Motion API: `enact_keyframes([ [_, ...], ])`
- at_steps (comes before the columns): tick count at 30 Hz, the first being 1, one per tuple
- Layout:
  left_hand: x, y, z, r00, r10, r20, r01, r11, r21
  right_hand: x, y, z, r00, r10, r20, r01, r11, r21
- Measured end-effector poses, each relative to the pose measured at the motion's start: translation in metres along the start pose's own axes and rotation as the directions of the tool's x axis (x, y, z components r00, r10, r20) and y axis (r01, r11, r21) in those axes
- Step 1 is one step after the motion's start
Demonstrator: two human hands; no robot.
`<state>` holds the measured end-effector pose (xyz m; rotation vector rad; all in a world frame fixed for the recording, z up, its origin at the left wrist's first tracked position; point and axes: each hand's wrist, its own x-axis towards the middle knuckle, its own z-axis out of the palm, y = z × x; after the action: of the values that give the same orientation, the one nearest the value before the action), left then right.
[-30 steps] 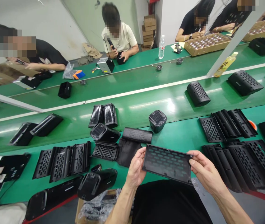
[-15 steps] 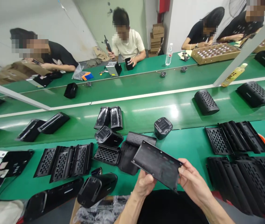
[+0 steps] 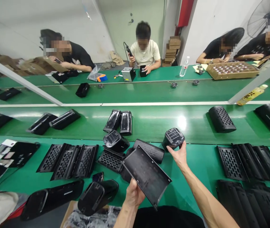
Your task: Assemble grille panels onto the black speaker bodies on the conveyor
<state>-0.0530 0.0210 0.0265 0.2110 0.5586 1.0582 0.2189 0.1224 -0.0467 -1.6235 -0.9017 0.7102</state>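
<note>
My left hand (image 3: 135, 193) grips a black plastic panel (image 3: 146, 175) by its lower left edge, its inner side tilted up toward me. Farther out, my right hand (image 3: 179, 154) has thumb and fingers around a black speaker housing (image 3: 173, 138) that stands on end at the belt's near edge. Just behind the panel lie a rounded black housing (image 3: 150, 150) and a perforated black grille (image 3: 111, 160). Another housing (image 3: 115, 140) rests beside them, its ribbed end facing me.
Several perforated grilles (image 3: 67, 161) lie in a row at left, and more stacked panels (image 3: 256, 164) sit at right. Housings stand along the green belt (image 3: 149, 122). A carton of plastic-wrapped parts (image 3: 94, 218) is below the table edge. Co-workers sit across the far table (image 3: 158, 74).
My right hand has let go of the panel and reached forward to take hold of the housing. The panel stays in my left hand, turned more upright. The camera view has shifted.
</note>
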Motion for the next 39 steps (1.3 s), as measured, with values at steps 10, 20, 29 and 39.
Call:
enact_keyframes([
  [10, 0.016, -0.007, 0.025, 0.941, -0.198, 0.273, 0.230, 0.969, -0.091, 0.019, -0.080, -0.167, 0.975, 0.086, 0.205, -0.129, 0.970, 0.204],
  [20, 0.030, -0.033, 0.076, 0.904, -0.228, 0.362, 0.227, 0.973, 0.048, -0.075, -0.145, -0.201, 0.927, 0.149, 0.345, -0.129, 0.988, -0.081],
  [29, 0.016, -0.042, 0.110, 0.882, -0.139, 0.450, 0.121, 0.990, 0.069, -0.097, -0.225, -0.140, 0.831, 0.130, 0.541, 0.167, 0.869, -0.465],
  [39, 0.014, -0.045, 0.096, 0.885, -0.121, 0.449, 0.120, 0.992, 0.031, -0.101, -0.205, -0.115, 0.788, 0.114, 0.604, 0.223, 0.862, -0.454],
])
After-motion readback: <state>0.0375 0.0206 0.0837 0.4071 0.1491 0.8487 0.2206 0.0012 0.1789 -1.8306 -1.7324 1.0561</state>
